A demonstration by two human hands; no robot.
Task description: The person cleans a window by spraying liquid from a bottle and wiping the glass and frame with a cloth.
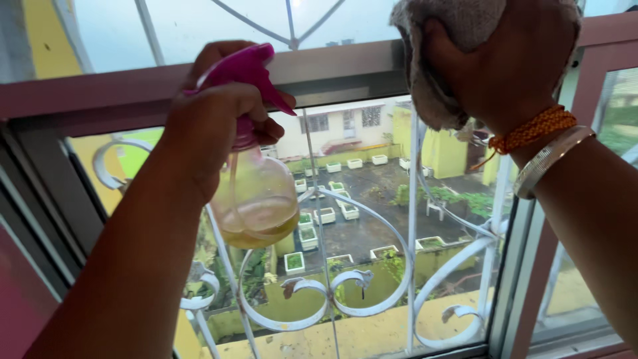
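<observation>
My left hand grips a clear spray bottle with a pink trigger head; a little yellowish liquid sits in its bottom. The nozzle points right, close to the window glass. My right hand, with an orange thread and a metal bangle at the wrist, clutches a greyish-brown cloth up against the maroon window frame at the top right.
A white scrolled metal grille stands behind the glass. More maroon and grey frame rails run at the left and right. Outside, far below, lie a wet courtyard with white planters and yellow walls.
</observation>
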